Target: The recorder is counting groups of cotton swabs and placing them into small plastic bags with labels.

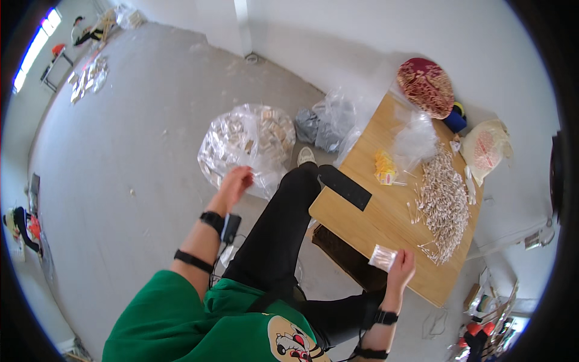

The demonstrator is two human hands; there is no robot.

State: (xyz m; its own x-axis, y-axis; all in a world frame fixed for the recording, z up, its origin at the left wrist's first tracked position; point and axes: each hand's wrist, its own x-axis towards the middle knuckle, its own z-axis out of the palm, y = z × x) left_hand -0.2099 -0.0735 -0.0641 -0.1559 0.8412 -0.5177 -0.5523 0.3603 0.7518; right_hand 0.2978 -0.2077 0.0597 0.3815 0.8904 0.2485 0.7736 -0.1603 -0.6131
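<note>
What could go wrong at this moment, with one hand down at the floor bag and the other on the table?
The right hand holds a small clear packet near the edge of the wooden table; with a loose grip it might drop. The heap of small sticks lies close by and could be scattered. The left hand reaches the big clear bag on the floor, which could tip or spill.

We see the left hand (235, 181) at the rim of a big clear bag (247, 145) of small packets on the floor. The right hand (401, 265) pinches a small clear packet (382, 257) over the wooden table (386, 223), near a heap of cotton swabs (445, 205).
</note>
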